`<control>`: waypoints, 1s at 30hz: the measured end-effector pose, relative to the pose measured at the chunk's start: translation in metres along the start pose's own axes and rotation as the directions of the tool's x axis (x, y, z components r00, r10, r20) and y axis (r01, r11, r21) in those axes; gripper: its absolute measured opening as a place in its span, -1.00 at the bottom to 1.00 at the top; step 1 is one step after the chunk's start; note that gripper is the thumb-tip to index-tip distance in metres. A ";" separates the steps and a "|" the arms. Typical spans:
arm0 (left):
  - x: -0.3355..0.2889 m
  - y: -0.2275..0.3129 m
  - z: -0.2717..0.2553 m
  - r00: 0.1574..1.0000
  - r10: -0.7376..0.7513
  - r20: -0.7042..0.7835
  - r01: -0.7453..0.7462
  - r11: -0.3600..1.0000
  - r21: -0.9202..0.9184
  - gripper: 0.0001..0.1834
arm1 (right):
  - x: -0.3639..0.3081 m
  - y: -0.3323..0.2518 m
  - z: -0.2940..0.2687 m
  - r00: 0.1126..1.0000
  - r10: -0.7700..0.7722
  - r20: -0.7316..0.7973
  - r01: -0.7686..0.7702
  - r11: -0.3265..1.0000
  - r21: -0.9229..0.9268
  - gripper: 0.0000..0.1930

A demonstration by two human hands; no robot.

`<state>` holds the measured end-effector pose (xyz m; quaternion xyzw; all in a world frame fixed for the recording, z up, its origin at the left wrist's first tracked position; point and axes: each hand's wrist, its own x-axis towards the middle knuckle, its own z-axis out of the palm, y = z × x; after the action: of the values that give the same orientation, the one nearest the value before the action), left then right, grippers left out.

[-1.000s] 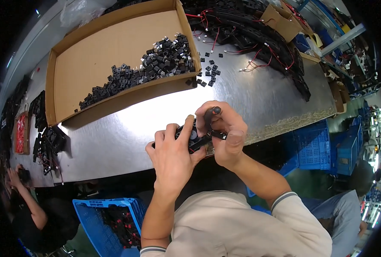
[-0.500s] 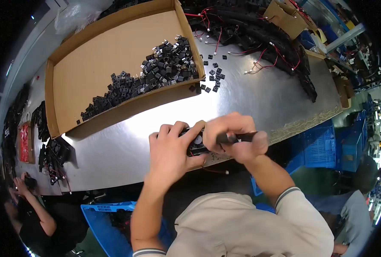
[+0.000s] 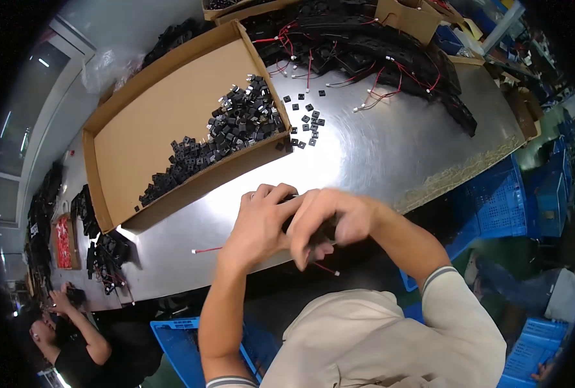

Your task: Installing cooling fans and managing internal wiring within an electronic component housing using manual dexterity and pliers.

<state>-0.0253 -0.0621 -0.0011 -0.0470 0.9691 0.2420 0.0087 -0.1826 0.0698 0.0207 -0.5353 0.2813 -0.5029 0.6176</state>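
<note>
Near the front edge of the metal table, my left hand (image 3: 256,223) is closed around a black part (image 3: 290,197), nearly all of it covered by my fingers. My right hand (image 3: 329,216) presses up against the left one, its fingers curled around a dark tool (image 3: 328,231); the tool's kind is hidden and the hand is slightly blurred. A red wire with a white plug (image 3: 203,250) emerges left of my left wrist. Another wire end (image 3: 329,269) hangs over the table edge under my right hand.
A shallow cardboard box (image 3: 184,197) holds a heap of small black components (image 3: 236,123); several loose black pieces (image 3: 310,119) lie beside it. Long black assemblies with red wires (image 3: 378,58) fill the back. Blue crates (image 3: 494,200) stand right and below. A co-worker (image 3: 87,336) sits at far left.
My right hand has turned and dropped, its fingers now pointing down over the part, and the dark tool shows less. A wire has appeared left of my left wrist. The whole view has shifted.
</note>
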 end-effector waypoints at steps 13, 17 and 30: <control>-0.037 0.048 0.015 0.892 -0.373 -0.256 0.398 0.916 0.053 -0.17 | -0.018 0.001 0.024 0.668 -0.272 -0.692 0.337 0.940 -0.044 0.02; -0.039 0.054 0.019 0.867 -0.424 -0.261 0.446 0.895 0.028 -0.18 | -0.005 0.009 0.034 0.637 -0.307 -0.708 0.273 0.948 -0.165 -0.02; -0.038 0.059 0.018 0.831 -0.437 -0.344 0.490 0.868 0.081 -0.18 | 0.009 0.022 0.034 0.637 -0.353 -0.685 0.238 0.936 -0.261 -0.07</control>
<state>0.0071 0.0013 0.0119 -0.3182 0.9339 0.1406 -0.0831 -0.1421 0.0727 0.0110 -0.3764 0.4456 -0.7445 0.3249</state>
